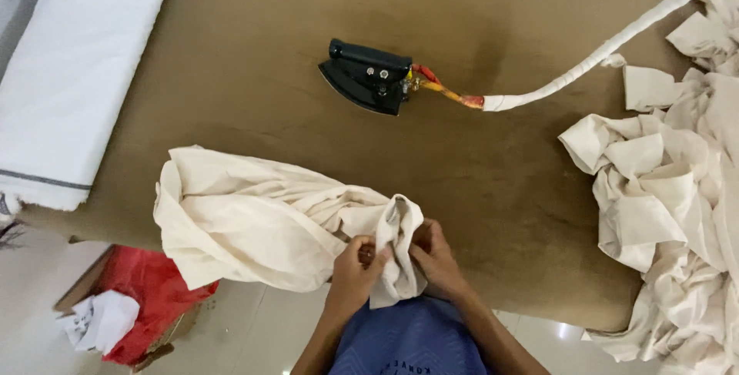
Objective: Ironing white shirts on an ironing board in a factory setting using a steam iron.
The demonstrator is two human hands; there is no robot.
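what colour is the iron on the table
Black, with a dark handle; the iron shows best in the head view, on the brown table.

Both hands, left hand (356,266) and right hand (433,258), pinch a cream cloth (254,221) at the brown table (254,51) edge.

A black iron (363,76) is resting at twelve o'clock, crumpled cream cloths (670,190) are piling at three, white folded fabric (73,75) is lying at ten
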